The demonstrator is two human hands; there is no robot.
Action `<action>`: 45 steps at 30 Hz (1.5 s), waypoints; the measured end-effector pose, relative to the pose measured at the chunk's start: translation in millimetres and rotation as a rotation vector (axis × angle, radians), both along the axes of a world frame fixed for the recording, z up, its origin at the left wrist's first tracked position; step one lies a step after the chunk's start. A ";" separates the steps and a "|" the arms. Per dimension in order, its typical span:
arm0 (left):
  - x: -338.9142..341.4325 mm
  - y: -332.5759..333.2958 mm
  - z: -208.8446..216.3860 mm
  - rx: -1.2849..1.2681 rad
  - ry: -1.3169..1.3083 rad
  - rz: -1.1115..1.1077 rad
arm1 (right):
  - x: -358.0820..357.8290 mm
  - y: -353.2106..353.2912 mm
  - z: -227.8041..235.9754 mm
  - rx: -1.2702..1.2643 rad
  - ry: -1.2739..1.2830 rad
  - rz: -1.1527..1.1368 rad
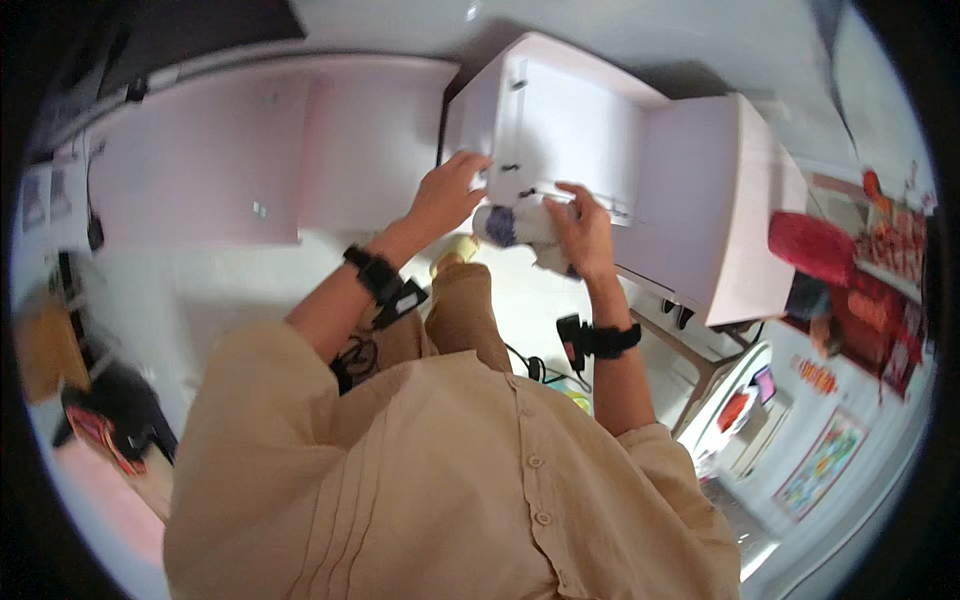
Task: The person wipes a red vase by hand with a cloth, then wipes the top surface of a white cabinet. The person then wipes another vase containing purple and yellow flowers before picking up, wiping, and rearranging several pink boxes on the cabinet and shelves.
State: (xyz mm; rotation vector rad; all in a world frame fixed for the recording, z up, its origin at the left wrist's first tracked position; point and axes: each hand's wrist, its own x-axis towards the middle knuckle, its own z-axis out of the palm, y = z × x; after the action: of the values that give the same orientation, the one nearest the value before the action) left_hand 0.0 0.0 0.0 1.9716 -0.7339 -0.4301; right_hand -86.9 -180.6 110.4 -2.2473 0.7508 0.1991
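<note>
An open white cabinet (pixel 590 110) spreads beyond the hands, with a pale pink panel (pixel 200 150) to its left. The person, in a tan shirt (pixel 430 480), reaches both arms up toward the cabinet. The left forearm (pixel 330 312) slants inward to the cabinet's left front edge; the right forearm (pixel 622 390) rises more steeply toward its lower front. At that left edge, the left hand (pixel 447 193) is bent at the knuckles, its fingers pointing at the cabinet; whether they grasp anything, I cannot tell. The right hand (pixel 588 232), before the cabinet's lower edge, stands upright with its palm turned inward, thumb and forefinger parted; its fingers curve beside the cloth, but blur hides whether they clasp it. This crumpled grey-white cloth (pixel 548 235), with a blue-purple patch, lies at the cabinet's lower front edge, between the hands and nearer the right one. Its long axis runs sideways along that edge, the right end sloping down toward the person. Small dark hinges (pixel 510 167) dot the cabinet's left inner side.
</note>
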 end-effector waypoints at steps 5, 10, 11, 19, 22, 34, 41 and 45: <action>6.5 -38.4 11.7 -0.164 -0.053 -0.054 | -77.3 -34.7 -5.6 0.096 -0.235 -0.129; 54.8 -76.9 14.1 -0.166 -0.138 -0.355 | -88.4 -31.9 -30.2 0.002 -0.328 -0.334; 47.0 -86.0 21.8 -0.162 -0.120 -0.411 | -103.7 -31.8 -26.3 -0.013 -0.296 -0.423; -5.9 -155.1 120.6 -0.261 -0.149 -0.648 | -198.0 -51.1 39.2 -0.012 -0.606 -0.703; -23.6 -192.8 147.2 -0.293 -0.177 -0.655 | -229.9 -89.4 41.4 -0.017 -0.896 -0.808; -77.3 -395.0 185.2 -0.414 -0.103 -0.364 | -302.5 -240.3 47.9 0.023 -1.008 -0.887; -91.2 -438.5 182.9 -0.482 -0.244 -0.172 | -324.3 -291.6 27.2 0.308 -1.128 -1.069; -97.9 -452.3 188.7 -0.650 -0.199 -0.225 | -321.1 -293.0 17.7 0.587 -1.138 -1.126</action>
State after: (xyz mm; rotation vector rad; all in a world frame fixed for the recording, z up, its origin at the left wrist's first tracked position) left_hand -97.9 -452.3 188.7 1.3335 -1.0719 -0.0977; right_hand -407.9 -473.6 128.1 -0.8466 0.9549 -1.1297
